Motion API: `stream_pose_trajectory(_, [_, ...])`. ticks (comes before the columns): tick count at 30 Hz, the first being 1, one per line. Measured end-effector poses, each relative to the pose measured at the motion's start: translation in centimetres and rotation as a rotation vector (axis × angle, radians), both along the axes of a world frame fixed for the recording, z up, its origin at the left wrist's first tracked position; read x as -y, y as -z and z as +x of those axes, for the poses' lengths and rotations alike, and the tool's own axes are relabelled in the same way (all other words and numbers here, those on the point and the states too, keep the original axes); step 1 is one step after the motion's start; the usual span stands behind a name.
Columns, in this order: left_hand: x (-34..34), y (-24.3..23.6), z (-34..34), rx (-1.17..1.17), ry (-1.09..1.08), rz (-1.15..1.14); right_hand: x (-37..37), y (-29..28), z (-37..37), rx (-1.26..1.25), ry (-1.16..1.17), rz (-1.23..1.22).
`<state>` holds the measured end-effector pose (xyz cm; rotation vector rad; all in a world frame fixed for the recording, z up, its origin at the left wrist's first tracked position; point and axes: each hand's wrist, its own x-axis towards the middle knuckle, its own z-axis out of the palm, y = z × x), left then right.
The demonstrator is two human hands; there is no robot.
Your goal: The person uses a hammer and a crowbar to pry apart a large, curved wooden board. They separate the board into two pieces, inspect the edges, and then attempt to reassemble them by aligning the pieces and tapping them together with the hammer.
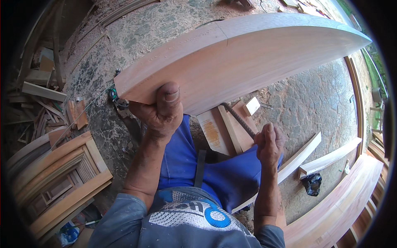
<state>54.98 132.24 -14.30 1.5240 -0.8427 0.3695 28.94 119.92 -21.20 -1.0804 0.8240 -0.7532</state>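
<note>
My left hand (159,111) grips a long, curved, pale wooden board (256,58) near its left end, with the thumb pressed on the face and the other fingers mostly hidden behind it. The board is held tilted across the upper view. My right hand (269,144), at right of centre, is closed round a ridged metal rod (240,122) that runs up to a bend just below the board's lower edge. Behind the rod lie wooden pieces (211,130) and a small pale block (251,106).
Wooden offcuts (41,87) and stacked frames (87,177) are at left. Planks (331,157), a wide board (331,206) and a black plastic bag (312,184) lie at right on a rough stone-like surface (297,103). A small green tool (113,95) sits behind the board's left end.
</note>
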Motion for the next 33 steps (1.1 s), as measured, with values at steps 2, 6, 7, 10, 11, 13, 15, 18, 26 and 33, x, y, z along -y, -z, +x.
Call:
stream_pose_trajectory(2, [0.0,-0.2,-0.2,-0.005,-0.021,0.018,0.4,-0.2,0.0,0.018,-0.023,0.010])
stream_pose_trajectory(6, [0.7,-1.1,-0.8,0.115,-0.184,0.131,0.2,-0.1,0.2,0.000,-0.041,-0.040])
stream_pose_trajectory(7, [0.4,-1.0,-0.8,0.139,-0.208,0.152,-0.1,-0.4,0.3,-0.026,-0.042,-0.075])
stream_pose_trajectory(10, [-1.0,0.2,-1.2,-0.013,-0.105,0.098,-1.3,0.2,-0.4,-0.130,-0.019,-0.118])
stream_pose_trajectory(11, [-0.8,-0.1,-1.5,-0.066,-0.045,0.036,-1.7,0.7,-0.8,-0.160,-0.006,-0.134])
stream_pose_trajectory(13, [-0.5,-0.5,-2.6,-0.155,0.061,-0.089,-3.2,1.2,-1.5,-0.278,-0.036,-0.355])
stream_pose_trajectory(15, [-1.1,-0.5,-2.9,-0.183,0.139,-0.086,-3.5,1.5,-1.8,-0.270,-0.019,-0.363])
stream_pose_trajectory(18, [-2.1,-0.7,-3.3,-0.256,0.211,-0.035,-4.3,1.5,-2.5,-0.270,0.001,-0.340])
stream_pose_trajectory(26, [-1.9,-0.8,-3.5,-0.309,0.174,-0.029,-2.7,0.2,0.2,-0.344,-0.007,-0.419])
stream_pose_trajectory(33, [-0.7,-0.7,-1.7,-0.066,0.045,0.027,-3.6,-0.9,0.4,-0.338,-0.067,-0.409])
